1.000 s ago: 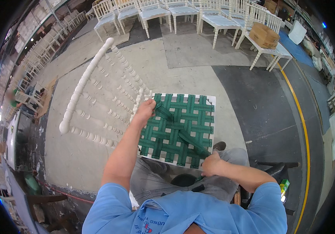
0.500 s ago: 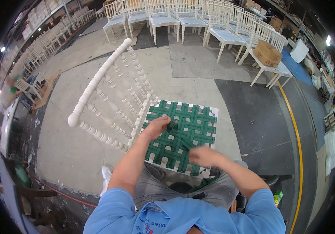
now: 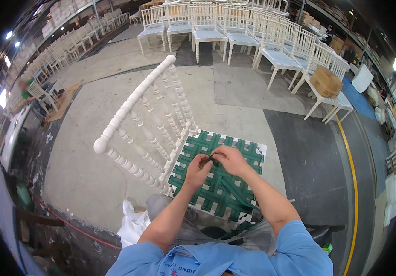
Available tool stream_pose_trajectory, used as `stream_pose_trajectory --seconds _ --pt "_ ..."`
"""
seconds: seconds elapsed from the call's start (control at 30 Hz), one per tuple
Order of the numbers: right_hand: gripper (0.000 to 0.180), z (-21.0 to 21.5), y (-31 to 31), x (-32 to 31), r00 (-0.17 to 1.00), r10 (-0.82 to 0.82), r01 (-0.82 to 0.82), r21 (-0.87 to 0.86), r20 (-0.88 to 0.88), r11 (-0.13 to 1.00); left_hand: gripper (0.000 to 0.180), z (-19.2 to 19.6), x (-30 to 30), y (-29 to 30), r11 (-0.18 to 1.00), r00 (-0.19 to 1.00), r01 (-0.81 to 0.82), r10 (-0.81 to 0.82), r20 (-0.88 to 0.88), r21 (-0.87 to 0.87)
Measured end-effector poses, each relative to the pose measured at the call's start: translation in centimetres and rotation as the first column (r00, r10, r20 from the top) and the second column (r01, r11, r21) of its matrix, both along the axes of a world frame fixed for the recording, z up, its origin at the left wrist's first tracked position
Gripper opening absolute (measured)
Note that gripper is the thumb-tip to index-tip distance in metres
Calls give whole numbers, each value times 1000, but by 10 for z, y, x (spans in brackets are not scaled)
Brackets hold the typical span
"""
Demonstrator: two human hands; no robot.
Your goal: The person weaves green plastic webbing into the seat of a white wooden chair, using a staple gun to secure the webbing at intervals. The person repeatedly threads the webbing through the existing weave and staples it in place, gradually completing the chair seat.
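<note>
A person in a blue shirt bends over a white chair (image 3: 152, 124) that stands on a concrete workshop floor (image 3: 92, 165), the chair's spindle back rising to the left of its seat. The seat (image 3: 216, 177) is a lattice of woven green webbing on a white frame. Both hands meet over the middle of that seat: the left hand (image 3: 198, 169) and the right hand (image 3: 229, 159) are pressed close together, fingertips touching, each pinching the same end of a green strap (image 3: 213, 159). A loose length of green strap (image 3: 239, 195) runs from the seat's centre back toward the person's lap, beneath the right forearm. Just left of the seat's near corner lies a crumpled white bag (image 3: 133, 223) on the floor. Well beyond the chair, rows of finished white chairs (image 3: 235, 32) line the far side of the floor, one of them carrying a cardboard box (image 3: 326, 81)
</note>
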State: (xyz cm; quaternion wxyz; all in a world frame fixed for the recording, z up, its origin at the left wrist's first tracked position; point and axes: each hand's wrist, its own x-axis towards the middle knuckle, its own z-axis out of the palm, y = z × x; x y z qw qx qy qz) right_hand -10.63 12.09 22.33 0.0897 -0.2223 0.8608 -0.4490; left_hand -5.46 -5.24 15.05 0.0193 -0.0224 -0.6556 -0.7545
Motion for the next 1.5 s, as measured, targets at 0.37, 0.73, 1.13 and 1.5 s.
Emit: stream_pose_trajectory --seconds 0.37,0.73,1.13,1.5 --pt "17 -1 8 -1 958 39 -71 -102 -285 992 13 4 -12 2 961 980 -88 37 194 262" --pt "11 -11 11 -12 930 47 -64 -35 -364 997 16 25 -6 25 942 944 -318 304 -129 -107" --pt "8 -71 -12 -49 964 105 -86 87 -243 993 21 -62 -24 19 963 958 -253 236 164 93" --pt "13 -174 -51 -186 993 -88 102 222 -72 970 26 -122 -79 3 779 897 -401 442 -32 -482"
